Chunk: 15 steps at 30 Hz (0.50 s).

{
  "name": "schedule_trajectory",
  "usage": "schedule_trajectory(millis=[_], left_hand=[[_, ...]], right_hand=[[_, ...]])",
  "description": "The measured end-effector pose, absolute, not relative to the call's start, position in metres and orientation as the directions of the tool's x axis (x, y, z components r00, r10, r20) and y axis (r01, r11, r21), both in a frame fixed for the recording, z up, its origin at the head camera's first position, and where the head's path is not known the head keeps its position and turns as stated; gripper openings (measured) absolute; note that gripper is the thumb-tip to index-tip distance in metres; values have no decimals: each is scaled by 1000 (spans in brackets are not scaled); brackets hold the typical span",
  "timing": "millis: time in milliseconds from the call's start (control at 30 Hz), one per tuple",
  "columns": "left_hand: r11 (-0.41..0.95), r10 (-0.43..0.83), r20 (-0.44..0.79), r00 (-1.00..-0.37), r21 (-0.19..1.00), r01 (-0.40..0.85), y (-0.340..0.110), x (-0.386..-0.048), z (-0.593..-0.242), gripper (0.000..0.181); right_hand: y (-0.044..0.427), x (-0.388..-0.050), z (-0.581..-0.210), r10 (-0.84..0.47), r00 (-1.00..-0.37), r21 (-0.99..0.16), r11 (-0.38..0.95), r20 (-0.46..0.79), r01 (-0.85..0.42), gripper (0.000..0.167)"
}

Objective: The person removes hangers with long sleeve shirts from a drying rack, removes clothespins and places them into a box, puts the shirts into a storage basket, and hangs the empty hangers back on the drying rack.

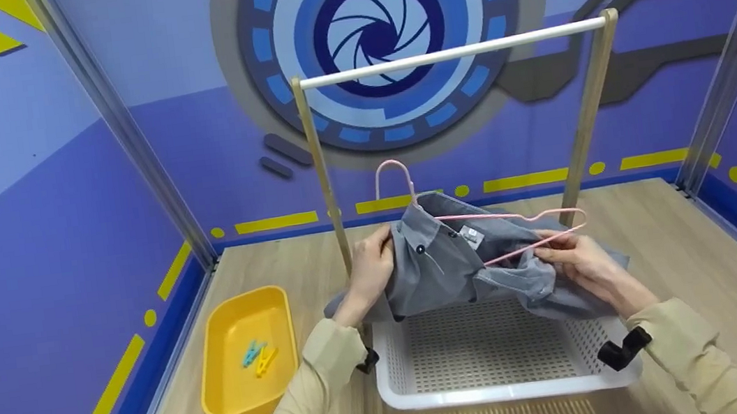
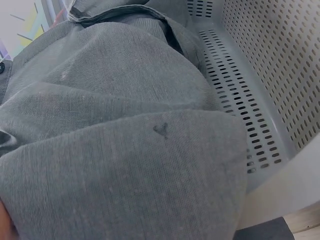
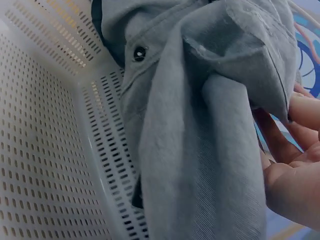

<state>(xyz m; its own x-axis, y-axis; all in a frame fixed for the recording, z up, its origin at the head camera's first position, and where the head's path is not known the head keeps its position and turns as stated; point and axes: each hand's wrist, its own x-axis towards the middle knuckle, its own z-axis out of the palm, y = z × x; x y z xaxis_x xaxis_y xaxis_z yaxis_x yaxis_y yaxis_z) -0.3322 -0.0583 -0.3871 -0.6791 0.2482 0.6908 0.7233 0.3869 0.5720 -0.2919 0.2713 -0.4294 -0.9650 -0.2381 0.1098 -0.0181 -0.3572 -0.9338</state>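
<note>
Centre of the head frame, you hold a grey buttoned cloth shirt (image 1: 437,279) above a white perforated plastic basket (image 1: 511,392). Your left hand (image 1: 369,270) pinches its edge at picture left, though the fingertips seem partly hidden by cloth; your right hand (image 1: 590,265) pinches its front at picture right. A slim pink hanger (image 1: 482,216) sits partly inside, its right end bare. At lower left, a yellow rectangular tray (image 1: 224,344) holds 1 small teal clip (image 1: 253,353) and 1 small yellow clip (image 1: 265,363).

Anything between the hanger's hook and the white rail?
Nothing visible: in the head view only the back wall shows between the pink hook and the white rail above it. The left hand and right hand are lower, on the grey shirt.
</note>
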Motion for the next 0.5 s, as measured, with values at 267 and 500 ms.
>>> schedule_trajectory(millis=[267, 500], left_hand=[[387, 257, 670, -696, 589, 709, -59, -332, -387, 17], [434, 261, 664, -700, 567, 700, -58, -331, -387, 15]], right_hand=[[291, -292, -422, -207, -947, -891, -435, 244, -135, 39], [298, -289, -409, -118, -945, -899, -362, 305, -245, 44]])
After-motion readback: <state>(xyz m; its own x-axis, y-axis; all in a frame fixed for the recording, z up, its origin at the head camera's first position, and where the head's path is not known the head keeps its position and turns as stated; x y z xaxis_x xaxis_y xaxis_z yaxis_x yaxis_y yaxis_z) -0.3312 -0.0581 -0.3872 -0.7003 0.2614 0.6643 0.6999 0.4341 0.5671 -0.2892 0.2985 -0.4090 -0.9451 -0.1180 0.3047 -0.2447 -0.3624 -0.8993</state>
